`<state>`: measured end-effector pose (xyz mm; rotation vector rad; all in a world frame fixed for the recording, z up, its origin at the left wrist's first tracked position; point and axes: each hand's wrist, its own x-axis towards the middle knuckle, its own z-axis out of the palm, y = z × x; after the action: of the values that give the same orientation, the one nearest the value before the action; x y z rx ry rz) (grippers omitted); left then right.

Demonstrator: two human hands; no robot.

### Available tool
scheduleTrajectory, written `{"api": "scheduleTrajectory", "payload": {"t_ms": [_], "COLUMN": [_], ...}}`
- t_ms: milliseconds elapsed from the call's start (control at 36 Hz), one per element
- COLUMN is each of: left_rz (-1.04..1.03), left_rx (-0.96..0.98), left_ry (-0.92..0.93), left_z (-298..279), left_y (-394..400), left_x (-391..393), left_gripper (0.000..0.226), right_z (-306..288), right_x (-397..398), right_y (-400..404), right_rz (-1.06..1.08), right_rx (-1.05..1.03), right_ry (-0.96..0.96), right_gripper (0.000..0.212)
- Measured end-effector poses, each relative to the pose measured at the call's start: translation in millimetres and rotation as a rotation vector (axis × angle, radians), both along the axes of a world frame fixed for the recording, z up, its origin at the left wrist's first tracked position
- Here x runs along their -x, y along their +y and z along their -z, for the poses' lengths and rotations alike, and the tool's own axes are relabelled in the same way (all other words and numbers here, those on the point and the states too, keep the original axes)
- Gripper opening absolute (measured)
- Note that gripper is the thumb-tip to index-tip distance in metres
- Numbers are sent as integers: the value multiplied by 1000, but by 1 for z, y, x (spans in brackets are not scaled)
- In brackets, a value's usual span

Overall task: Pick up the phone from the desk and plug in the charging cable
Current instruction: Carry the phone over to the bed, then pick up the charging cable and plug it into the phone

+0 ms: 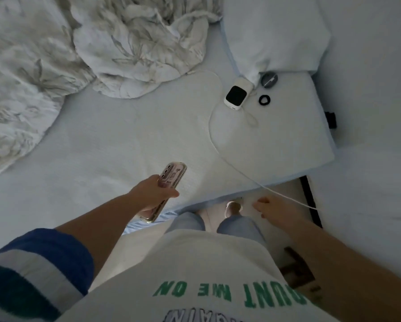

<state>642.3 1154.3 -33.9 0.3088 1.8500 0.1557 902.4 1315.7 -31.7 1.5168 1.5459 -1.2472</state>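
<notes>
The duvet (pixel 62 49) is white with a grey leaf pattern, while the bed sheet (pixel 106 140) and the pillow (pixel 273 31) are plain white. The phone (pixel 171 177) has a pale pink case with dark round lenses, the charging cable (pixel 220 149) is white, and the power bank (pixel 236 96) is white with a black square face beside a black hair tie (pixel 264 99). The sweatshirt (pixel 194 275) is cream with green letters, its sleeve (pixel 37 270) is striped in blue, white and dark green, and the trousers (pixel 187 223) are light blue.

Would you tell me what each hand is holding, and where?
The left hand grips the phone around its lower half. The right hand holds nothing, near the cable.
</notes>
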Motion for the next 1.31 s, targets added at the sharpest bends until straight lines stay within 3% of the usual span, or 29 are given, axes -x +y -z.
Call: {"api": "scheduleTrajectory", "payload": {"t_ms": [111,222,389,694,778,861,1000,1139,1306], "left_rz": [-144,-422,-726,-766,-786,-813,-843,-985,-1390], "left_rx": [33,74,94,51,50,73,53,-42,-209], "left_ry": [0,22,4,-73,-72,-54,-51,-145,-311], "left_z": [20,46,86,145,154,158,153,132,83], "left_y": [9,11,16,21,15,9,1,7,29], "left_x": [-8,-30,-74,-89,-84,-79,-73,-60,-40], "left_gripper": [52,42,35,36,36,37,28,34,43], "right_z": [31,76,141,225,242,253,241,189,102], "right_x": [19,41,95,209,233,242,232,200,156], "right_y": [38,82,138,142,138,136,124,94,61], "right_rz": [-172,-295,-268,-5,91,117,-117,-72,-217], "right_rx": [41,91,85,-14,-86,-165,-312,-166,-4], "right_ry": [20,4,17,190,192,166,246,374,442], "right_gripper": [20,39,27,27,36,29,24,18,15]}}
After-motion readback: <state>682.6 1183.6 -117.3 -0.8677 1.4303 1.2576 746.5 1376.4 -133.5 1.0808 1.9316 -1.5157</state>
